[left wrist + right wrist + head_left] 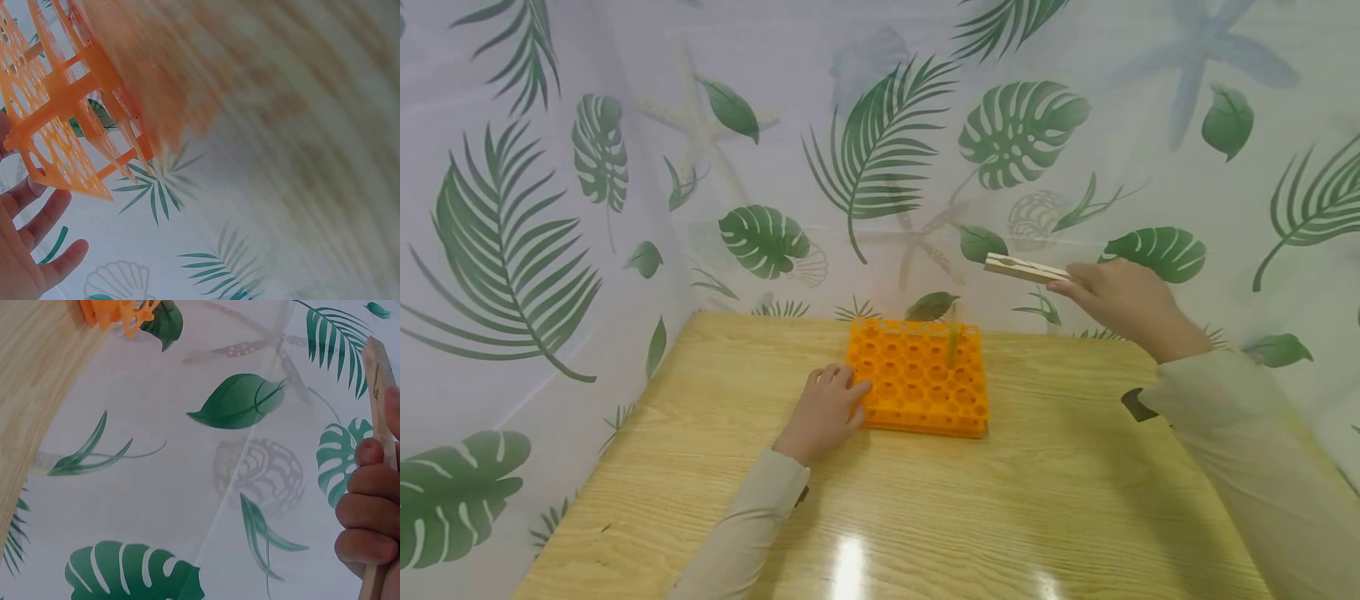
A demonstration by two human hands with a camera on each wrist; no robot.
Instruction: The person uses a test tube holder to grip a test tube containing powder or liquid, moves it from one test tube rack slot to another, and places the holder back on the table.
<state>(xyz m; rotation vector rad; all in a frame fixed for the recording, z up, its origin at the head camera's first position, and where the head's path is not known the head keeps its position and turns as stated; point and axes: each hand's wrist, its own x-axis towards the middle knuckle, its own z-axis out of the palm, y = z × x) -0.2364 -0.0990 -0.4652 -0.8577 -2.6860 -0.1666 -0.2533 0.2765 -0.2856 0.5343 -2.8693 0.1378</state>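
Note:
An orange test tube rack (917,423) with rows of round holes sits on the table. One test tube (953,346) with yellowish liquid stands upright in it, toward the back right. My left hand (826,412) grips the rack's left end; in the left wrist view, fingertips (37,186) are at the rack's corner, other fingers extended. Raised to the right above the table, my right hand (1123,300) holds a wooden test tube clamp (1026,268) that points left. Up close, fingers (369,512) wrap around the clamp's wooden handle (377,394). Nothing shows in the clamp's tip.
The wood-grain table (715,467) meets a white curtain (887,183) printed with green leaves at its back and left edges. A dark strap piece (1138,405) shows at the right sleeve. Blurred fabric fills much of the left wrist view.

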